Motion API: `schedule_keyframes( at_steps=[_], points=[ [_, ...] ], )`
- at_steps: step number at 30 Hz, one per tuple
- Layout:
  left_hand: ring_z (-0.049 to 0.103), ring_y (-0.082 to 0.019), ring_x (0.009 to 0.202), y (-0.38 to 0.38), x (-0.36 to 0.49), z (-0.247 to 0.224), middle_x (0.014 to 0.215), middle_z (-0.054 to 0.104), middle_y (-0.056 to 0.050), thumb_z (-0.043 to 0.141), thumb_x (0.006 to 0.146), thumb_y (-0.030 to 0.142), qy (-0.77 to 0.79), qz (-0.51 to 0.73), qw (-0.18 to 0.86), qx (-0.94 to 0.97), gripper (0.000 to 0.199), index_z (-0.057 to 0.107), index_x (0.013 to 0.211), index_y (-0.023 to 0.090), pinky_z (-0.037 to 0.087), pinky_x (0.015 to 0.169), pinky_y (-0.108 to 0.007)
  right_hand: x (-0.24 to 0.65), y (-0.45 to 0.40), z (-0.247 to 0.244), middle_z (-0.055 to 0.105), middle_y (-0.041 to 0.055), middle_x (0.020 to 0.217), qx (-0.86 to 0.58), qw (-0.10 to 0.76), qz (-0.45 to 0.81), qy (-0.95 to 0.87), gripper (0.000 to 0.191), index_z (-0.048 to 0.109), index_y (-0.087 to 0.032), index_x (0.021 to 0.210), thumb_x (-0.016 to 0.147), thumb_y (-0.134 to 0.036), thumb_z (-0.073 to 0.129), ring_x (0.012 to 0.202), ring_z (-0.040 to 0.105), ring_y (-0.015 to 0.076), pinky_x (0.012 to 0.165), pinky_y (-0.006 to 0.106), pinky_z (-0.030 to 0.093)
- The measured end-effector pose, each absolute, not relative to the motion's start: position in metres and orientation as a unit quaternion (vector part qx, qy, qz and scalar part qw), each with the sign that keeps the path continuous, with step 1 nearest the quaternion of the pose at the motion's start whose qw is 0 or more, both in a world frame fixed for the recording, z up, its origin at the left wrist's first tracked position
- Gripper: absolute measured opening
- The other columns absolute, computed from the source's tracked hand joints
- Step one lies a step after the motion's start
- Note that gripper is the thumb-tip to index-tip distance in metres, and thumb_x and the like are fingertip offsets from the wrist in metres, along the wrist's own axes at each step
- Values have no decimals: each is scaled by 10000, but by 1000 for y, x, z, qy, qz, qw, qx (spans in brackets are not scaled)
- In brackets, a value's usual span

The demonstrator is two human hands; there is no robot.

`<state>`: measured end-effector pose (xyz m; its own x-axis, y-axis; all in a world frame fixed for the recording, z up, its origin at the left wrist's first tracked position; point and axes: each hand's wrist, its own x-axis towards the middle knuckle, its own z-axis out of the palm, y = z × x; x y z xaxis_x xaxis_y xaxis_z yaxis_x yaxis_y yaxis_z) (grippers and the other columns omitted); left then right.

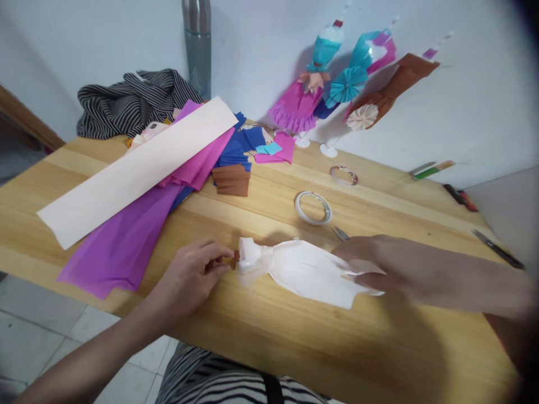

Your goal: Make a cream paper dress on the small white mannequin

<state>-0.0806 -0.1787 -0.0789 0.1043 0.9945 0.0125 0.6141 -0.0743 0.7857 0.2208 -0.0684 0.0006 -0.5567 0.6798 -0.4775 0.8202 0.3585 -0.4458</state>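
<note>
A small white paper dress (311, 272) lies on its side near the front of the wooden table, its narrow top to the left and its wide hem to the right. My left hand (197, 272) pinches a small brown piece at the dress's top end. My right hand (362, 258) is at the hem, blurred; its fingers are partly hidden, and a pointed metal tip (341, 234) sticks out beside it. A roll of white tape (314, 208) lies just behind the dress.
Long cream paper (138, 171) lies over purple sheets (122, 247) at left, near blue and brown pieces (231, 179). Three dressed paper figures (345, 84) lean on the wall. A second tape roll (344, 175), green cutter (433, 170) and dark-handled knife (499, 249) lie further right.
</note>
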Motion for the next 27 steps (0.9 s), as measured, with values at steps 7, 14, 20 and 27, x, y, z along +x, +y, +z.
schedule_keyframes(
  at_steps=[7, 14, 20, 27],
  points=[
    [648, -134, 763, -179, -85, -77, 845, 688, -21, 521, 834, 149, 576, 299, 321, 690, 174, 687, 865, 192, 480, 693, -224, 228, -62, -7, 724, 112, 866, 457, 61, -170, 871, 148, 715, -182, 896, 822, -217, 591, 740, 662, 193, 644, 294, 444],
    [607, -124, 704, -157, -89, -57, 789, 664, -7, 523, 841, 157, 571, 263, 260, 733, 171, 689, 830, 194, 423, 624, -219, 185, -71, 4, 718, 92, 923, 309, -86, -157, 934, 176, 655, -204, 998, 893, -248, 521, 769, 675, 211, 628, 321, 513],
    [581, -120, 655, -147, -83, -49, 727, 652, -1, 558, 802, 136, 560, 218, 287, 746, 150, 681, 730, 181, 398, 599, -226, 139, -104, -16, 657, 93, 962, 255, -146, -198, 935, 224, 618, -196, 1082, 869, -161, 557, 886, 612, 223, 722, 371, 532],
    [620, -131, 687, -161, -81, -61, 763, 687, -15, 569, 833, 184, 547, 239, 349, 723, 165, 725, 778, 181, 437, 634, -238, 124, -111, -36, 604, 91, 897, 253, -170, -166, 938, 241, 610, -167, 1072, 868, -97, 503, 837, 535, 218, 687, 374, 493]
  ],
)
